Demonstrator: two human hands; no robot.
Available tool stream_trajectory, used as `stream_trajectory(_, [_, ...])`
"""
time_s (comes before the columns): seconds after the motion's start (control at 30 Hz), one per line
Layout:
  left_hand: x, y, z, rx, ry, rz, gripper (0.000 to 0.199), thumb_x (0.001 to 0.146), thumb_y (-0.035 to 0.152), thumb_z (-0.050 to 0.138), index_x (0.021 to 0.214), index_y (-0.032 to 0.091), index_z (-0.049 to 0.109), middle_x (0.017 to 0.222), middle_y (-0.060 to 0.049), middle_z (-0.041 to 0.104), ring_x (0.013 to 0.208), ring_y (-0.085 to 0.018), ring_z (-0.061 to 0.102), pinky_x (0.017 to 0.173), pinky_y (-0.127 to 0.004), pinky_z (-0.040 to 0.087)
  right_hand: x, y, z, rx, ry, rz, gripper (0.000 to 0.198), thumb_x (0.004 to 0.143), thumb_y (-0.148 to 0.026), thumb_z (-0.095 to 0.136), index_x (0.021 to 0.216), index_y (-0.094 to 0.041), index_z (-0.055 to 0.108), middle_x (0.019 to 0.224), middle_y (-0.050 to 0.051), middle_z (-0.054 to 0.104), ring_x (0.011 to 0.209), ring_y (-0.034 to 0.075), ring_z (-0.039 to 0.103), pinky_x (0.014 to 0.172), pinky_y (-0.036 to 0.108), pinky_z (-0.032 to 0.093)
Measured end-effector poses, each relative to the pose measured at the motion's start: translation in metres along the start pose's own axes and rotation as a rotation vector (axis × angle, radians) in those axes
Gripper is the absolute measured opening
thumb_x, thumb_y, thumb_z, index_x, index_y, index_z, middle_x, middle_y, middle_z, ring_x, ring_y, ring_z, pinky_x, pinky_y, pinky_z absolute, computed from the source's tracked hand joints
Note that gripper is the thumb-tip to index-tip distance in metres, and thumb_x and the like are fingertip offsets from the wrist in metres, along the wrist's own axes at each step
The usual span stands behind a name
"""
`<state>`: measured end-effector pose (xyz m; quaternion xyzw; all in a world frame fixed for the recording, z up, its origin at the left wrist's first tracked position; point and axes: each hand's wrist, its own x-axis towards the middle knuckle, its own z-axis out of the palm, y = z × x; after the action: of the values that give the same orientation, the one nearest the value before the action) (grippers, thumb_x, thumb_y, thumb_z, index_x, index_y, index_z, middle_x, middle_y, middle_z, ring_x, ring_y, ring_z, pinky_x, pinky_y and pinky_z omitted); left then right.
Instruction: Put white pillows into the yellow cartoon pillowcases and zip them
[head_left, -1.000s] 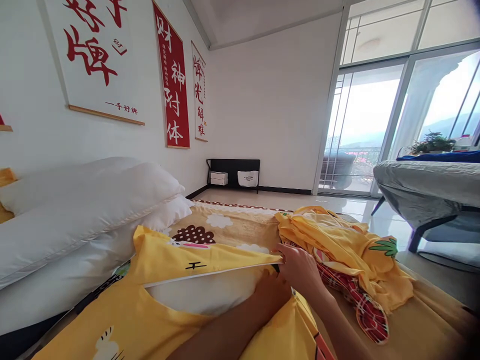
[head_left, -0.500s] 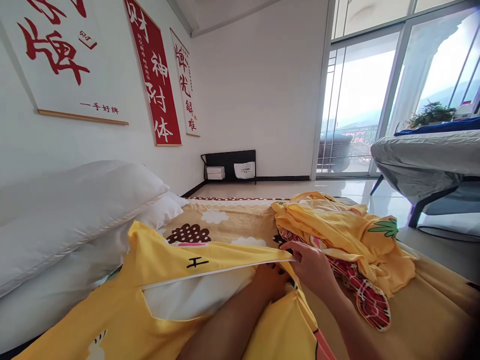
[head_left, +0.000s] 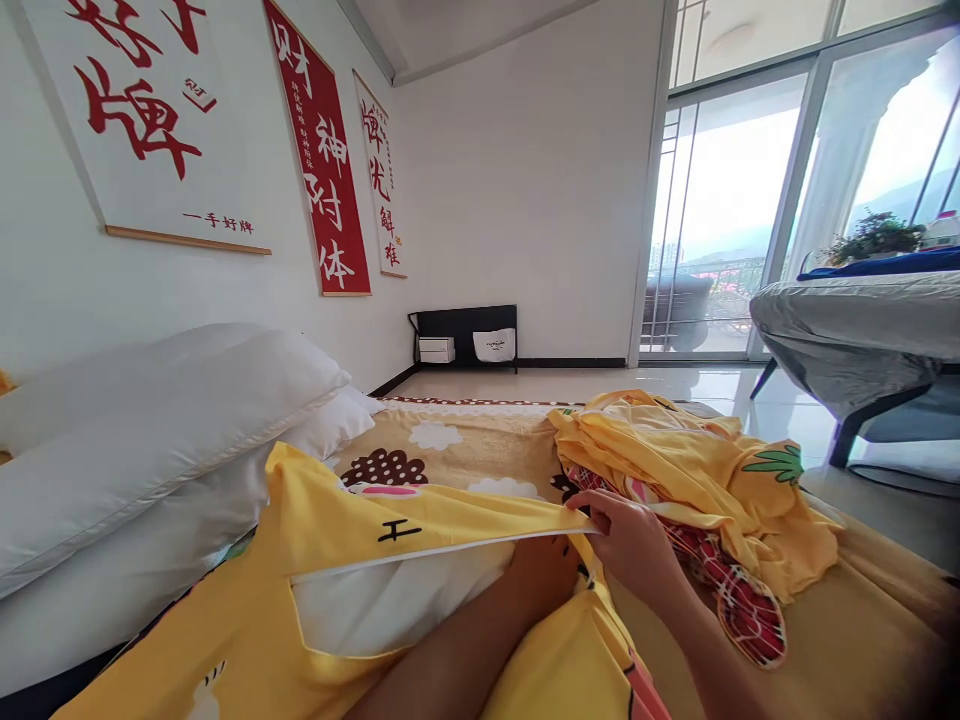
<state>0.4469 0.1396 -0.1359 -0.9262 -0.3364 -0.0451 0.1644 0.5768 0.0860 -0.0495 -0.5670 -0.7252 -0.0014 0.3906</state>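
A yellow printed pillowcase lies in front of me, its white-edged opening stretched wide around a white pillow. My right hand is closed, pinching the right end of the opening's upper edge between thumb and fingers. My left forearm crosses the opening from below, and my left hand reaches under that upper edge at the right end. The fabric covers most of its fingers, so their grip cannot be made out.
White pillows are stacked on the left along the wall. A heap of yellow fabric with a red patterned piece lies on the patterned bed sheet to the right. Beyond stand a low black rack and a grey-covered table.
The view has turned slightly left and up. Both hands and the pillowcase keep nearly the same pose, with the upper edge still pinched in my right hand.
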Motion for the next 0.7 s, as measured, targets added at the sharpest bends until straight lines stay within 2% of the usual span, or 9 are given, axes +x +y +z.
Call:
stream_trajectory(0.1, [0.009, -0.001, -0.003, -0.144, -0.183, 0.026, 0.042, 0.095, 0.026, 0.037, 0.135, 0.015, 0.048, 0.143, -0.011, 0.047, 0.136, -0.024, 0.038, 0.11, -0.045, 0.034, 0.0, 0.003, -0.004, -0.009, 0.021, 0.009, 0.033, 0.063, -0.021, 0.045, 0.083, -0.024, 0.072, 0.056, -0.003, 0.052, 0.052, 0.014, 0.045, 0.053, 0.025, 0.031])
stream_trajectory(0.17, [0.015, 0.001, -0.001, -0.219, -0.281, -0.001, 0.049, 0.091, 0.031, 0.044, 0.136, 0.013, 0.045, 0.144, -0.015, 0.045, 0.133, -0.028, 0.041, 0.108, -0.047, 0.034, -0.001, 0.008, -0.007, -0.022, 0.028, 0.017, 0.032, 0.063, -0.022, 0.047, 0.082, -0.024, 0.072, 0.055, -0.003, 0.051, 0.051, 0.014, 0.045, 0.053, 0.024, 0.032])
stream_trajectory(0.3, [0.016, 0.007, 0.006, -0.288, -0.278, -0.068, 0.059, 0.092, 0.034, 0.037, 0.145, 0.009, 0.031, 0.149, -0.018, 0.037, 0.135, -0.032, 0.036, 0.108, -0.051, 0.031, -0.002, 0.012, -0.013, -0.061, 0.003, 0.006, 0.031, 0.065, -0.022, 0.047, 0.082, -0.024, 0.073, 0.051, -0.004, 0.05, 0.049, 0.013, 0.044, 0.052, 0.024, 0.032])
stream_trajectory(0.4, [0.012, 0.008, 0.009, -0.361, -0.277, -0.091, 0.059, 0.09, 0.035, 0.04, 0.144, 0.012, 0.034, 0.151, -0.015, 0.034, 0.14, -0.031, 0.028, 0.113, -0.051, 0.022, -0.004, 0.009, -0.014, -0.096, 0.025, -0.035, 0.033, 0.065, -0.02, 0.046, 0.082, -0.025, 0.074, 0.053, -0.003, 0.053, 0.049, 0.013, 0.045, 0.052, 0.023, 0.033])
stream_trajectory(0.5, [0.015, 0.003, 0.007, -0.391, -0.387, -0.082, 0.065, 0.082, 0.039, 0.052, 0.142, 0.018, 0.039, 0.156, -0.013, 0.025, 0.143, -0.032, 0.02, 0.114, -0.055, 0.017, -0.006, 0.004, -0.015, -0.116, 0.071, -0.067, 0.033, 0.066, -0.02, 0.045, 0.081, -0.025, 0.074, 0.054, -0.002, 0.057, 0.05, 0.014, 0.048, 0.051, 0.023, 0.034])
stream_trajectory(0.6, [0.03, -0.003, 0.008, -0.407, -0.541, -0.088, 0.082, 0.07, 0.039, 0.063, 0.145, 0.023, 0.034, 0.159, -0.011, 0.014, 0.144, -0.034, 0.015, 0.112, -0.056, 0.019, -0.008, 0.003, -0.015, -0.118, 0.095, -0.077, 0.034, 0.066, -0.018, 0.044, 0.081, -0.025, 0.073, 0.061, -0.001, 0.063, 0.052, 0.014, 0.052, 0.053, 0.024, 0.037])
stream_trajectory(0.7, [0.048, -0.006, 0.016, -0.374, -0.601, -0.066, 0.089, 0.063, 0.033, 0.066, 0.144, 0.016, 0.036, 0.155, -0.015, 0.025, 0.142, -0.033, 0.024, 0.112, -0.051, 0.025, -0.009, 0.003, -0.015, -0.119, 0.096, -0.1, 0.034, 0.067, -0.017, 0.044, 0.084, -0.025, 0.073, 0.068, 0.0, 0.067, 0.054, 0.014, 0.055, 0.055, 0.024, 0.04])
